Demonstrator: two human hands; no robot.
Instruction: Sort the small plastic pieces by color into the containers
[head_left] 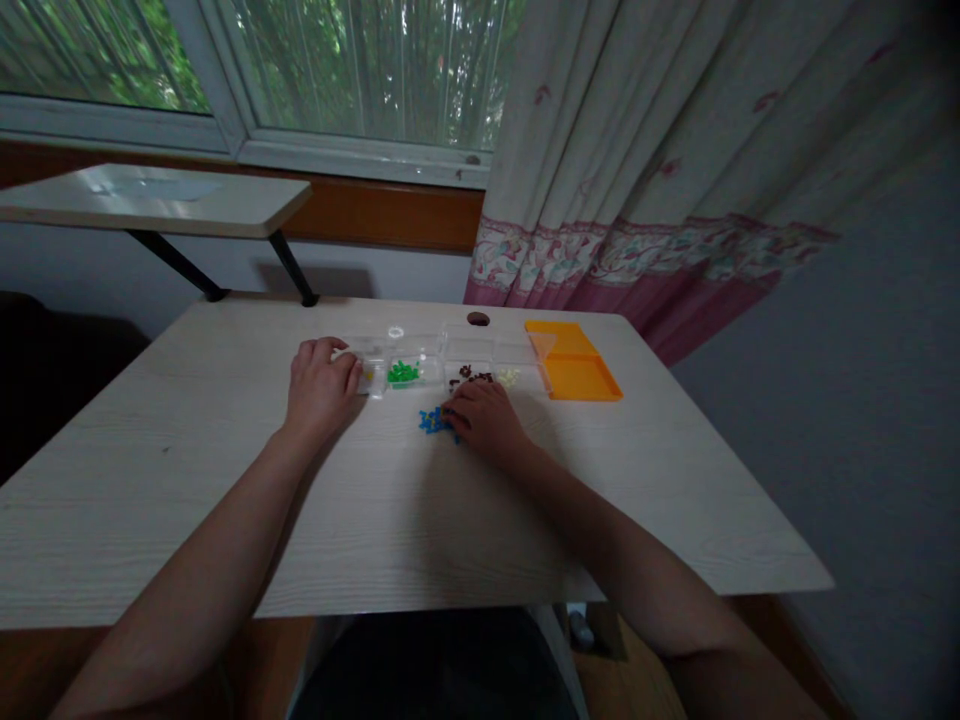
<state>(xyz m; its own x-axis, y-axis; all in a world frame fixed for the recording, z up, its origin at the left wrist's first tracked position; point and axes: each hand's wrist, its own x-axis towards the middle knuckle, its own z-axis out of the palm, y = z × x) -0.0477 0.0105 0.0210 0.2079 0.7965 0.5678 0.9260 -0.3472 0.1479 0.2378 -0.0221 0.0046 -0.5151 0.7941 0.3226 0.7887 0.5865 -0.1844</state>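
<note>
blue bits (pixel 431 421) lie in a small loose heap on the bench (pixel 360 540), just left of the right hand (pixel 484 415), whose fingertips reach down to the heap's edge. that hand is narrow, fingers bent and bunched together; whether a bit is pinched between them i cannot tell. the bits look light, stiff and probably smooth, so they would likely roll or skid under a heavy press; a fingertip-and-thumb pinch on one bit at a time, across its sides, should suit them best. they do not look fragile.

the left hand (pixel 322 385) is curled, well left of the heap, at the left end of a clear tray (pixel 469 345); its grip there cannot be made out. a yellow bit (pixel 367 375) sits just right of its fingertips. farther right of the left hand, in the tray, are green bits (pixel 403 373). just beyond the right hand, partly hidden by it, are brown bits (pixel 466 376), with pale bits (pixel 509 377) beyond and a little to its right. the tray looks like thin, light plastic, best steadied by its rim.

farther right of the right hand lies an open orange case (pixel 589 378), flat on the bench.
</note>
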